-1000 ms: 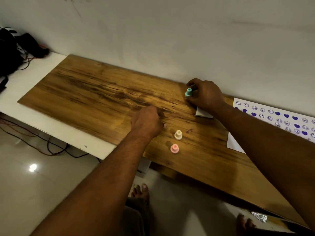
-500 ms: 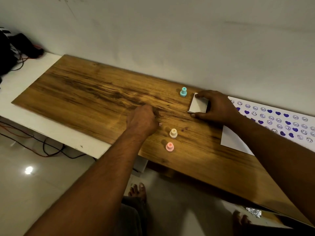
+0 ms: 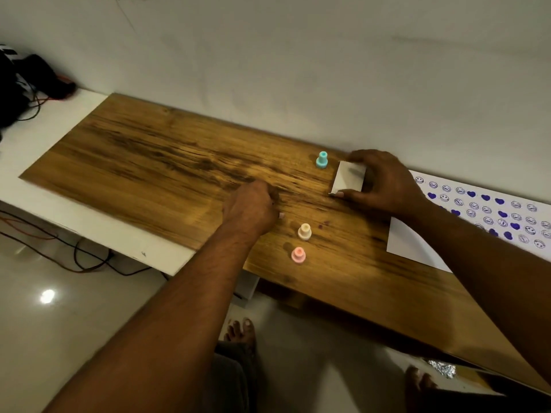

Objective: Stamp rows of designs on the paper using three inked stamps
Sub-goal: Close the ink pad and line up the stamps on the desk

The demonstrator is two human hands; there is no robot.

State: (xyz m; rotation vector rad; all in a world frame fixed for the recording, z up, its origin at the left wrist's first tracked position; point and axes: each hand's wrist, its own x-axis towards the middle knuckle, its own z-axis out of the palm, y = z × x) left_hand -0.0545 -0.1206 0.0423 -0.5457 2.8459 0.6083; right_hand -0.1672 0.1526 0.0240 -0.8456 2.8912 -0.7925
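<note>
Three small stamps stand on the wooden tabletop [image 3: 149, 162]: a teal stamp [image 3: 321, 160] near the wall, a cream stamp [image 3: 304, 231] and a pink stamp [image 3: 298, 255] toward the front edge. My right hand [image 3: 384, 183] grips a small white pad or box [image 3: 348, 180] just right of the teal stamp, thumb on its near corner and fingers over its far edge. My left hand [image 3: 252, 208] rests on the wood as a loose fist, left of the cream stamp, with nothing visible in it. The white paper [image 3: 411, 245], printed with purple smileys and hearts, lies at the right.
The tabletop sits on a white surface [image 3: 38, 135] with black gear and cables [image 3: 21, 84] at the far left. A wall runs along the back. Bare feet [image 3: 241, 330] and a tiled floor show below the front edge.
My right hand let go of the teal stamp, moved right and took hold of the white pad. The left fist stayed in place.
</note>
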